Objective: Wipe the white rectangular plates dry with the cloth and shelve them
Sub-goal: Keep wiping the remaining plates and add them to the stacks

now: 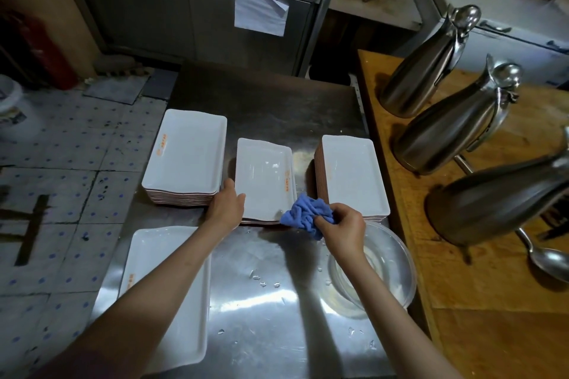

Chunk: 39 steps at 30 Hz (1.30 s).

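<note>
Left hand grips near-left corner of middle plate. Right hand clutches bunched blue cloth on that plate's near-right corner.

Your single head-worn wide-angle view, looking forward and steeply down, close over the steel worktop, your forearms entering from 6 o'clock, tiled floor at 9 o'clock, wooden counter at 3 o'clock, steel cabinet at 12 o'clock
</note>
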Available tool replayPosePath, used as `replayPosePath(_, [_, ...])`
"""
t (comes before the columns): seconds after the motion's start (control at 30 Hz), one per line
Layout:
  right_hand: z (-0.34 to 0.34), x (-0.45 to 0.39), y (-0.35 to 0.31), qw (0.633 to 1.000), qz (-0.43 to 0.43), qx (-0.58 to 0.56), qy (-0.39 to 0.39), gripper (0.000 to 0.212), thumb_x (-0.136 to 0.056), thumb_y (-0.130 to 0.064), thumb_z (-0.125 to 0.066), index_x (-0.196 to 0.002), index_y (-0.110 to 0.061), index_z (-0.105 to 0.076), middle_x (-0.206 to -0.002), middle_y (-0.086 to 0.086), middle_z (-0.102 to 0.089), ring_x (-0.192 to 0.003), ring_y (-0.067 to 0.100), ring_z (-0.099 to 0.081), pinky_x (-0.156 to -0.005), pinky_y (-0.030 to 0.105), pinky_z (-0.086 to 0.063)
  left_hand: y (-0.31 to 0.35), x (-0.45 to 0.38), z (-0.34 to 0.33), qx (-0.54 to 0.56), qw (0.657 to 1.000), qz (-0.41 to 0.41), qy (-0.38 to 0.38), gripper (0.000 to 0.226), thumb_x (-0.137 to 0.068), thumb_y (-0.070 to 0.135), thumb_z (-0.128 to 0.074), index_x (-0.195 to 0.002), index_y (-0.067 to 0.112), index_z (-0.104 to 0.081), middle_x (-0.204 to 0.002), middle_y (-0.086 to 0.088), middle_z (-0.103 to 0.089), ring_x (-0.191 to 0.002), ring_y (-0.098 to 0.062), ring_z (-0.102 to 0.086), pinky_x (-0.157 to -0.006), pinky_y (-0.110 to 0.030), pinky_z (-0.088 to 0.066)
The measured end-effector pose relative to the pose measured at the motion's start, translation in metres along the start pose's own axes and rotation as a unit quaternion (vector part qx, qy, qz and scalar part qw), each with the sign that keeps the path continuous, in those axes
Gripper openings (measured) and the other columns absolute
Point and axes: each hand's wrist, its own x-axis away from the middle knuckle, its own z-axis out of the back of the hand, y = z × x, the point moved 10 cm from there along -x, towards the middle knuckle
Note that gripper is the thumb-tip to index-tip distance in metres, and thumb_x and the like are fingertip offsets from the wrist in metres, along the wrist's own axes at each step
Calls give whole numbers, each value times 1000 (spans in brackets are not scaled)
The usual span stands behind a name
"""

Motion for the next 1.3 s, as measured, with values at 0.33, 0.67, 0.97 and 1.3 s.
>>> replayPosePath(0.33, [24,0,-2,1000,-3,-13,18,8,-75,-2,-71,-75,-9,-68,-69,3,-67,-68,20,-66,-65,38,-57,14,20,4,119,993,-14,-19,21,-98,19,-45,-112,6,-38,-106,-14,-53,-46,-24,-57,-31,-21,-39])
replayPosePath(0.67, [76,3,5,997,4,-24,68,11,-77,-3,-70,-75,-13,-66,-71,2,-67,-70,19,-67,-62,32,-57,38,50,-14,148,987,-30,-56,24,-97,21,-46,-119,11,-48,-105,-5,-60,-46,-19,-62,-37,-20,-42])
replayPosePath(0.97, [114,13,20,997,2,-36,73,16,-79,-3,-68,-76,-18,-65,-73,-1,-66,-70,16,-66,-63,32,-57,69,89,-44,162,980,-54,-100,17,-99,19,-37,-115,16,-40,-93,-5,-64,-44,-16,-61,-42,-24,-46])
replayPosePath(1.3, [154,20,24,994,16,-52,97,18,-80,-1,-68,-79,-19,-64,-70,-12,-61,-61,-1,-59,-50,7,-46,102,120,-65,155,980,-88,-92,17,-100,17,-36,-117,13,-39,-109,-4,-56,-55,-17,-61,-42,-18,-47])
